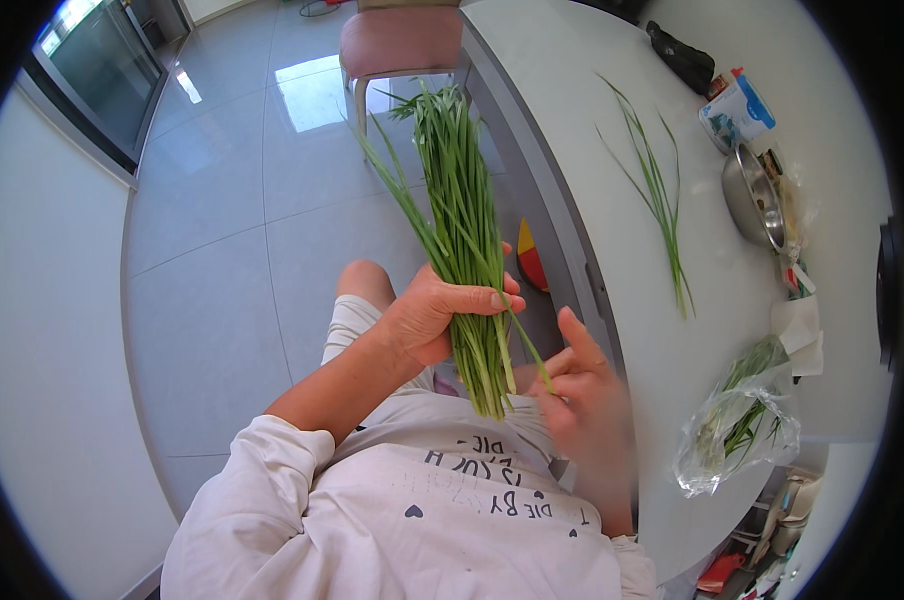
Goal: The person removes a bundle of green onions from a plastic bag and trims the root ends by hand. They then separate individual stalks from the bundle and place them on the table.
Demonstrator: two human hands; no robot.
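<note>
My left hand (pixel 452 304) is wrapped around a thick bunch of green garlic chives (pixel 463 195), its thumb lying across the stalks. The pale cut ends point down toward my lap, and the leaf tips fan out away from me. One single chive stalk (pixel 525 341) slants out of the bunch to the lower right. Its end is pinched in the fingers of my right hand (pixel 579 390), whose index finger sticks up; the back of this hand is partly blurred. To the right, a few loose chives (pixel 658 199) lie on the white table (pixel 572 112).
A clear plastic bag (pixel 744 420) with more chives rests near the table's right end. Along the wall stand a steel bowl (pixel 752 199), a white-and-blue container (pixel 737 112) and a black bag (pixel 681 58). A pink-seated chair (pixel 399 41) stands ahead; a red-and-yellow object (pixel 531 259) is below the table edge.
</note>
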